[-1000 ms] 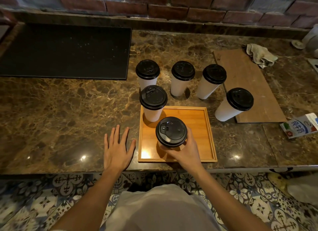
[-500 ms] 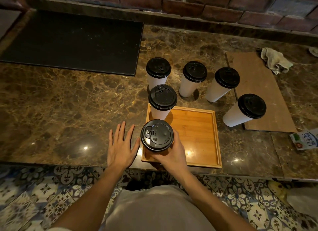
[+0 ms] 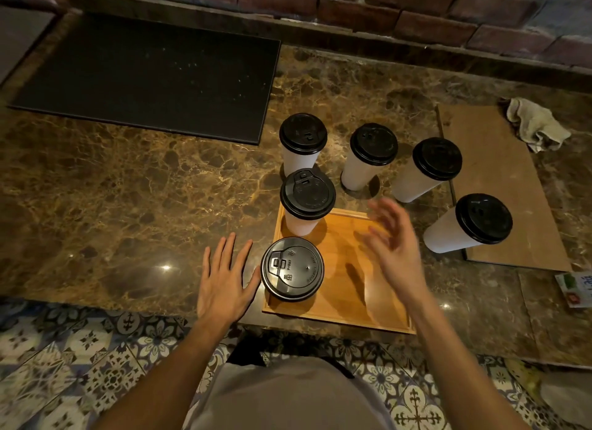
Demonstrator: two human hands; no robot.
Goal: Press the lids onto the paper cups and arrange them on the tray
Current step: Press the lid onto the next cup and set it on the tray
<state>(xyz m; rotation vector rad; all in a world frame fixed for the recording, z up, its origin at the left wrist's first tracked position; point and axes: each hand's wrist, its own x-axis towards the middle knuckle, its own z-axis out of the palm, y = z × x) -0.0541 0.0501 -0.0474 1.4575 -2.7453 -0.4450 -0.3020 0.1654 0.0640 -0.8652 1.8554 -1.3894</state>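
- Tray [image 3: 352, 301]: two lidded cups along its left side, near cup [image 3: 292, 268] and far cup [image 3: 307, 195].
- Off the tray, all lidded: back-left cup [image 3: 303, 134], middle cup [image 3: 373, 144], right cup [image 3: 437, 158], and board cup [image 3: 483, 218] on the brown board [image 3: 499, 173].
- My left hand [image 3: 224, 282]: flat on the counter, fingers spread, thumb just beside the near cup.
- My right hand [image 3: 397, 247]: over the tray, fingers loose, empty, blurred.
- Lidding looks done; four cups left to place, I judge.
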